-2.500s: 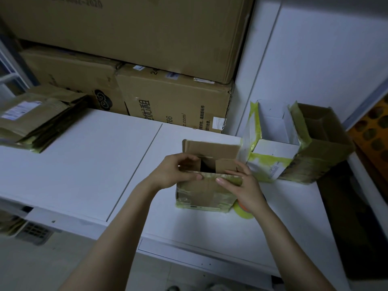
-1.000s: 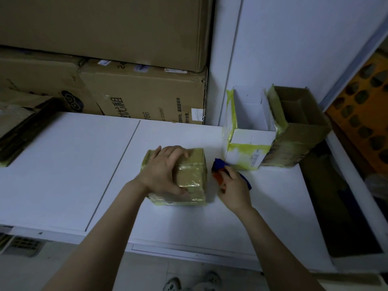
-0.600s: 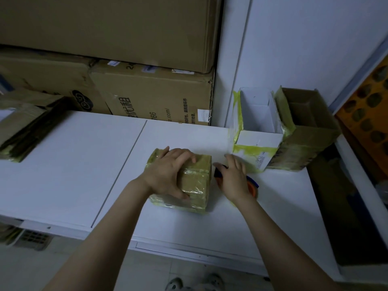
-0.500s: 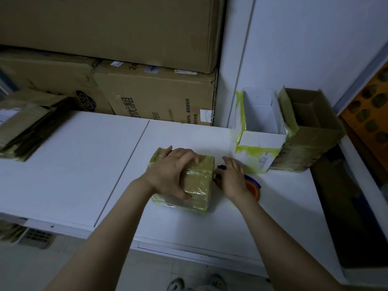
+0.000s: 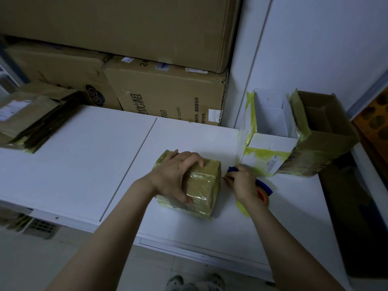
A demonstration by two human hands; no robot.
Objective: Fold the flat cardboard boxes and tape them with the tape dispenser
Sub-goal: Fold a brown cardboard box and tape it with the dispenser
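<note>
Your left hand (image 5: 174,175) lies on top of the small brown box (image 5: 204,185), with the fingers curled over its top and the thumb down on the near side, so it grips the box and holds it on the desk (image 5: 84,164). Your right hand (image 5: 241,183) is just beside the right side of this box and is closed around the tape dispenser (image 5: 265,191), which is blue with an orange part; one blue end comes out above your fingers, near the box's edge. The two hands are apart, with the box's right edge between them. The box is closed and is covered with shiny yellowish tape. Behind your right hand stand two open boxes that touch each other: a white box (image 5: 270,143) with yellow tape on its edges, and to its right a brown open box (image 5: 327,141). At the far left of the desk lies a stack of flat cardboard boxes (image 5: 31,118). Behind the desk, large cartons (image 5: 168,97) are stacked one on another beside a white wall (image 5: 315,49).
</note>
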